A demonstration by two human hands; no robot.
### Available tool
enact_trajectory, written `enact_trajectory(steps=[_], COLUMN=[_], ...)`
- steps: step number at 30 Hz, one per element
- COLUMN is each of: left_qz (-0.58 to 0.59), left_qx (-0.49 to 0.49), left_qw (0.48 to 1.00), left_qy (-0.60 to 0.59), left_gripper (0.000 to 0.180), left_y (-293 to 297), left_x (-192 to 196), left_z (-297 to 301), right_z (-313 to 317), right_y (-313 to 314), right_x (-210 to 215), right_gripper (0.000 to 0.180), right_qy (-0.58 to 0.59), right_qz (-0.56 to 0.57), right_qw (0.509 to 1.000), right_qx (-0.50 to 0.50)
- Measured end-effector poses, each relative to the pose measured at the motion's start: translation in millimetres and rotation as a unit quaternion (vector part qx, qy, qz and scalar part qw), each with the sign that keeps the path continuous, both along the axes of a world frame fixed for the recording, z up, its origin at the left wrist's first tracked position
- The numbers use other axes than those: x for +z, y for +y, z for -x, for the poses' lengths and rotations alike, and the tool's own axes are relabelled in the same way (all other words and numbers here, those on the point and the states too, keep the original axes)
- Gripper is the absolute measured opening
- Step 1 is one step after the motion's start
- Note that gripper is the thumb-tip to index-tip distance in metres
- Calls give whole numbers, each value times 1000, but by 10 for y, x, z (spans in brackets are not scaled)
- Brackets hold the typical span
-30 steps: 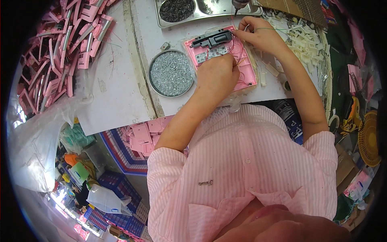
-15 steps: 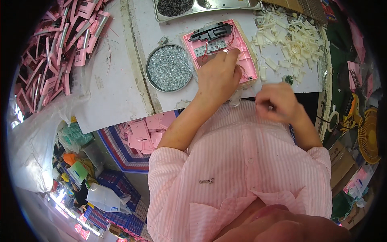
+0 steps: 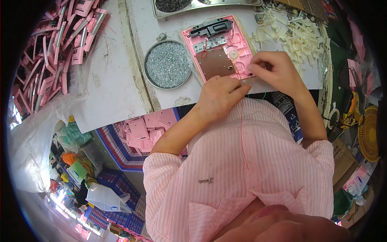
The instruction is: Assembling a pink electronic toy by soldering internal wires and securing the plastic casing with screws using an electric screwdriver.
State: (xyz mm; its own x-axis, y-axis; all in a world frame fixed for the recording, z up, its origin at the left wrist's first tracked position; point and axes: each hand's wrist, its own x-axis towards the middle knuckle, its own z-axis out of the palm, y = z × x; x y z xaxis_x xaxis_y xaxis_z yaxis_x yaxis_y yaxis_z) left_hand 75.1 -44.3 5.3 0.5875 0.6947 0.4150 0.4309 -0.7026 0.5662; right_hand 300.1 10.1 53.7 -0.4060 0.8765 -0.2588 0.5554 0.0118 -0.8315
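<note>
A pink plastic casing (image 3: 223, 50) lies open on the white table, with a black speaker part (image 3: 211, 28) at its far end, a brown circuit board (image 3: 216, 63) in the middle and thin red wires over it. My left hand (image 3: 219, 97) rests at the casing's near edge, fingers pinching a small part by the corner. My right hand (image 3: 274, 70) is just to its right, fingers closed on a thin red wire (image 3: 242, 129) that hangs down over my pink striped shirt. The two hands nearly touch.
A round metal dish of small screws (image 3: 167, 64) sits left of the casing. A metal tray (image 3: 193, 6) is at the far edge. White plastic pieces (image 3: 294, 32) are heaped at the right. Pink casings (image 3: 60, 44) are piled far left, more below the table (image 3: 141, 131).
My right hand went from the casing's far end down to my chest and has come back up to the casing's near right corner with a red wire. My left hand slid toward the near edge.
</note>
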Motion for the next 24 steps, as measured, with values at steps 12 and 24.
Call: enact_trajectory(steps=[12, 24], left_qz=[-23, -67], left_qx=[-5, -24], left_qw=[1000, 995], left_qy=[-17, -64], left_gripper=[29, 28], left_y=[21, 27], left_x=[-66, -105], left_z=[-22, 20], right_z=[363, 171], right_y=[378, -167], right_x=[-159, -175], right_gripper=[14, 39], right_qy=[-61, -35], right_qz=[34, -288], right_qw=[992, 950], right_qx=[105, 113])
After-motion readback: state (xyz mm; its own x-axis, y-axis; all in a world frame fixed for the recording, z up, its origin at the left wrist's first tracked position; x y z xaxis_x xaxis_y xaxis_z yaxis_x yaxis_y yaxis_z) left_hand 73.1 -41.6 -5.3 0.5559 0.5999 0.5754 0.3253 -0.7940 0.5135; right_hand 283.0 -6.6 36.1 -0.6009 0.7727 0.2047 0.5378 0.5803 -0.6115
